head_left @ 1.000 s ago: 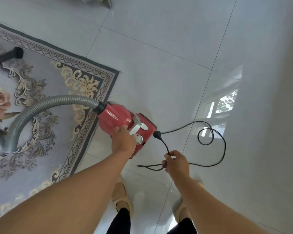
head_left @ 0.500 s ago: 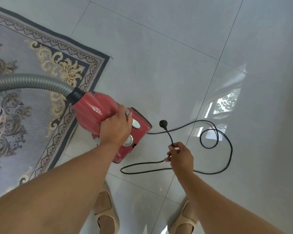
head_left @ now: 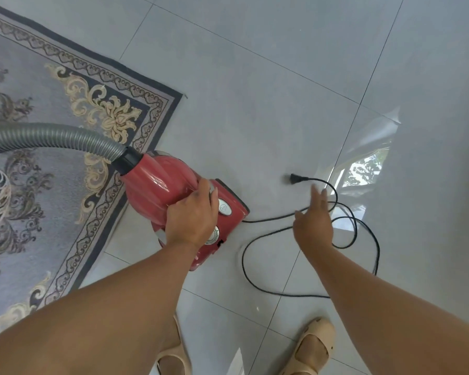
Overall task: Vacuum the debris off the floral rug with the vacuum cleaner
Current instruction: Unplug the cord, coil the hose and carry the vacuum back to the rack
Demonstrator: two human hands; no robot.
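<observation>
While the left hand [head_left: 191, 220] gripped the vacuum cleaner [head_left: 157, 185], standing on the floor [head_left: 255, 104] at the 3 o'clock edge of the rug [head_left: 52, 171], the right hand [head_left: 313, 226] hung open and empty over the cord [head_left: 363, 228]. Its loose loops could snag a shoe [head_left: 316, 345]; the plug [head_left: 295, 179] lay unconnected.

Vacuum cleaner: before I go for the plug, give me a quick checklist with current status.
1. Left grip holds the vacuum cleaner by its top: ok.
2. Right grip free to take the plug: ok, open above the cord, holding nothing.
3. Plug connected to power: not ok, it lies loose on the tile floor; no outlet in view.
4. Hose joined to the red body: ok.
5. Cord free of knots: cannot tell, it lies in overlapping loops.
6. Debris on the floral rug: cannot tell.
</observation>
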